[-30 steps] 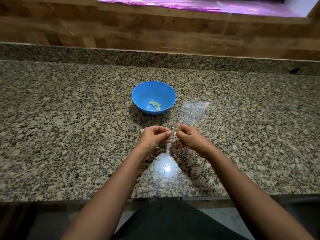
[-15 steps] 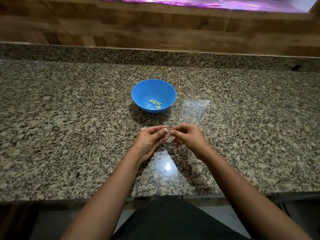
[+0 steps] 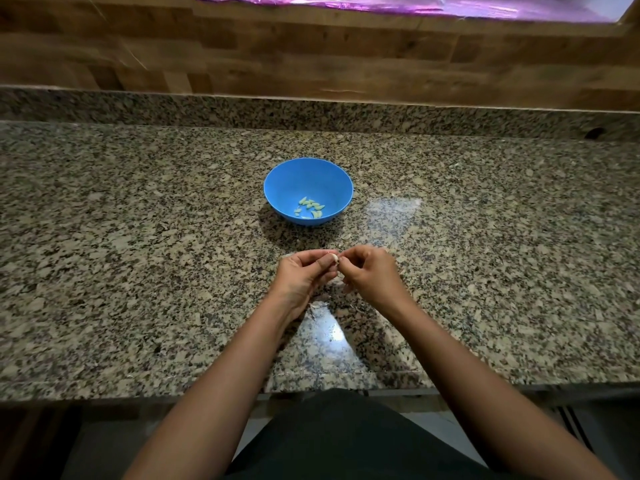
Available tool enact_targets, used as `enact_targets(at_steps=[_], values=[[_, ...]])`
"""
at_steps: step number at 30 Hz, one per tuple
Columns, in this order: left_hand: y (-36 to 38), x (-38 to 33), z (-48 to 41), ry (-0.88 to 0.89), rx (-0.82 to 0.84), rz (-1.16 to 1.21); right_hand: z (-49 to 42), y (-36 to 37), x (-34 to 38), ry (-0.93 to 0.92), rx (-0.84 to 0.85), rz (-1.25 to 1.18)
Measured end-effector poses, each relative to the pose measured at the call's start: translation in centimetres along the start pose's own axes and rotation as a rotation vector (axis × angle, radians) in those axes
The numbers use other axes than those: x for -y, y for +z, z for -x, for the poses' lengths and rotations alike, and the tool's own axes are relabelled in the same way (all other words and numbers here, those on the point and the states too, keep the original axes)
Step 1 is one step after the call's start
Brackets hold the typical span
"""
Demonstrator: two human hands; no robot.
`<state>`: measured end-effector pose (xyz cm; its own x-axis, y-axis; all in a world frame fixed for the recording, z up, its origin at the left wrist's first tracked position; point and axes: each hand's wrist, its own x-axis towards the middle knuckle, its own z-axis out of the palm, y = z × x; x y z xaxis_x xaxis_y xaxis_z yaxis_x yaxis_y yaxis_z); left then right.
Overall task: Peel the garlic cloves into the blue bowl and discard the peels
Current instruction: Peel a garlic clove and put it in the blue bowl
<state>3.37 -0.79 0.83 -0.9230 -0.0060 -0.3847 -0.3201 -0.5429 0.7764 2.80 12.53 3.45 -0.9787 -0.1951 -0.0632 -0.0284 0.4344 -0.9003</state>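
At frame centre the left hand (image 3: 304,277) pinches a garlic clove (image 3: 334,258) while the right hand (image 3: 369,273) fingers nip its skin, apparently to strip it, just below the blue bowl (image 3: 282,183) of peeled cloves (image 3: 310,207) on the surface (image 3: 138,237).

— What's the room like?
— A speckled granite desk (image 3: 138,271) with a low granite upstand (image 3: 311,112) behind it, then a wood-plank wall (image 3: 277,53).
— Any light?
— A lamp's glare (image 3: 334,336) shines off the polished stone; a pink-purple sheet (image 3: 415,3) lies along the top.
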Motion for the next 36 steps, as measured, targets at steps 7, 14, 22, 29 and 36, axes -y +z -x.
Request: enact_targets(at_steps=[7, 14, 22, 29, 36], values=[[0.0, 0.0, 0.0, 0.027, -0.004, -0.027, -0.4, -0.3, -0.2, 0.067, 0.054, -0.087], [0.1, 0.3, -0.2, 0.033, -0.005, -0.070, -0.6, -0.5, -0.4, 0.021, 0.022, -0.004], [0.3, -0.1, 0.0, 0.015, 0.036, -0.065, -0.6, -0.4, -0.6, 0.023, -0.022, 0.011], [0.6, -0.5, -0.1, -0.007, 0.014, -0.143, -1.1, -0.4, -0.9, 0.110, -0.018, -0.118], [-0.2, -0.4, -0.4, -0.008, 0.034, -0.081, -1.3, -0.9, -1.0, 0.116, 0.027, 0.168]])
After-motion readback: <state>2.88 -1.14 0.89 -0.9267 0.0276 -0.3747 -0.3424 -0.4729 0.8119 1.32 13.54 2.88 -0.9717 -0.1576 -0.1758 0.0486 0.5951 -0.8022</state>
